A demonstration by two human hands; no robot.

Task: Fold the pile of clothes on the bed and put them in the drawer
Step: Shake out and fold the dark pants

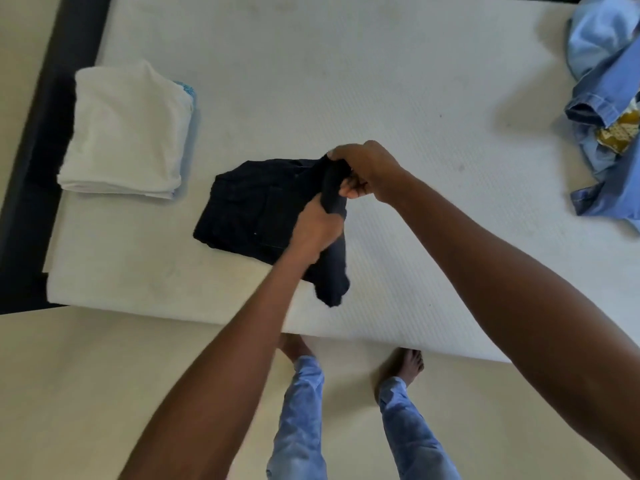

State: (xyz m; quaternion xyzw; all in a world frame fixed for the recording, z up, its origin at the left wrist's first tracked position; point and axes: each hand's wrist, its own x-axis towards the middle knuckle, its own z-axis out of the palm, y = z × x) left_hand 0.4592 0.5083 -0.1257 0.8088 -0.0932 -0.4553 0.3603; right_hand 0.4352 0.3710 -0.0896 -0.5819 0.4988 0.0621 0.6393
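Head view: both hands, left hand [317,230] and right hand [367,171], clutch a dark sock [334,258] above folded dark trousers [256,209] on the bed [346,81]; folded white stack [128,133] lies left, unfolded blue clothes [606,98] far right.

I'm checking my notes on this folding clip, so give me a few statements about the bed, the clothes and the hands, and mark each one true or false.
1. Both hands grip a dark garment. True: the left hand and the right hand both hold it.
2. A folded white stack lies on the bed. True.
3. The unfolded blue clothes sit beside the white stack. False: they lie at the far right edge, apart from it.
4. The folded dark piece rests on the floor. False: it lies on the bed.
5. An open drawer is visible. False: no drawer shows.
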